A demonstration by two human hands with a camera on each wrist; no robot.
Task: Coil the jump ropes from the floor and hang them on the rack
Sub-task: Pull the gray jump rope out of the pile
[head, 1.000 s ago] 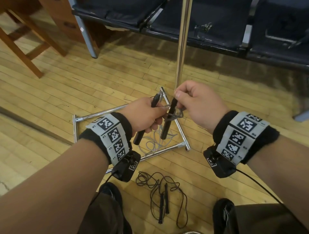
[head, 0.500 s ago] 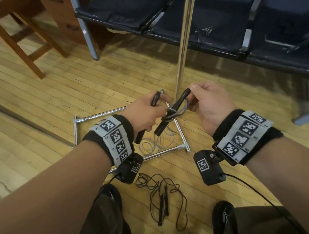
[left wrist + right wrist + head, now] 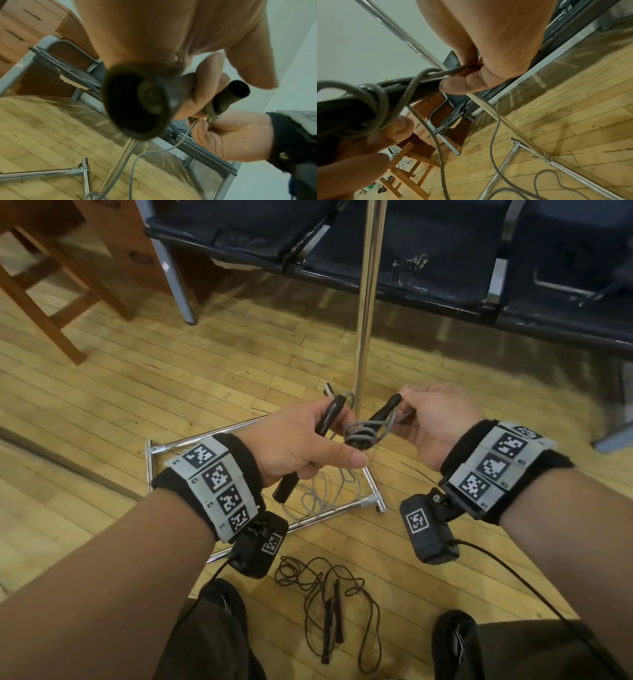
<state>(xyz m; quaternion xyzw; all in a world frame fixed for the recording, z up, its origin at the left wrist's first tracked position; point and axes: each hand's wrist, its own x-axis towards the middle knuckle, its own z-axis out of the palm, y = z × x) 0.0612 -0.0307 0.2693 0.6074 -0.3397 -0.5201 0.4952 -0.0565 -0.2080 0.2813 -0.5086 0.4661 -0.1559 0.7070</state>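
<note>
- Grey rope (image 3: 368,430): a few turns wound round one black handle (image 3: 383,415); the rest trails down from the grip to a loose heap on the floor (image 3: 171,378), inside the rack base (image 3: 239,426).
- Left hand (image 3: 301,446): fingers curled round the other handle (image 3: 329,414), thumb lying out toward the wound turns.
- Right hand (image 3: 435,419): fingertips pinch the top of the wrapped handle together with a strand of rope (seen best from the right wrist).
- Rack pole (image 3: 366,302): just behind both hands; nothing seen hanging on the part in view.
- Brown rope (image 3: 329,594): below the hands, loose on the floor between the shoes, untouched.
- Progress, as judged: early. First rope partly coiled, most slack left; hanging not begun; second rope wholly to do.
</note>
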